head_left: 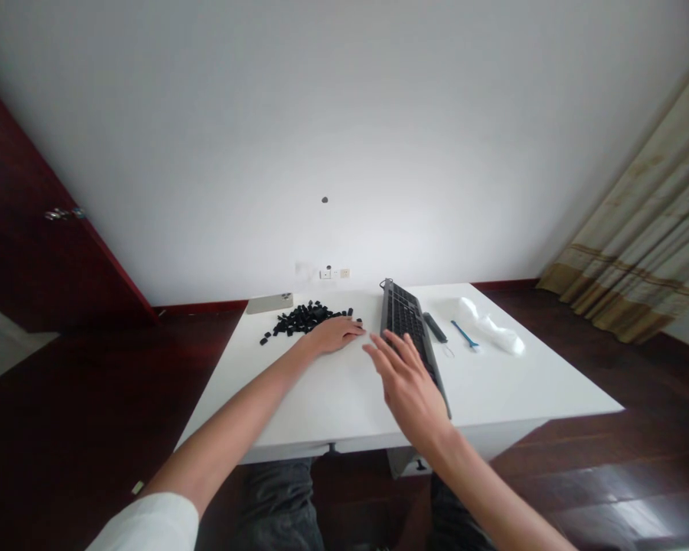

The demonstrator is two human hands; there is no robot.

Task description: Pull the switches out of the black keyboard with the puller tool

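Note:
My left hand (pixel 336 334) lies palm down on the white table (pixel 333 390), its fingertips at the near edge of a heap of small black keycaps (pixel 305 317). My right hand (pixel 406 383) hovers with spread fingers above the near left edge of a dark keyboard (pixel 406 320), which runs away from me. It holds nothing. Whether the left fingers pinch a keycap cannot be made out.
A phone (pixel 269 303) lies face down at the table's far left corner. Right of the keyboard are a dark slim tool (pixel 435 327), a blue brush (pixel 464 334) and a crumpled clear plastic bag (pixel 492 327). A white wall, red door and curtain surround the table.

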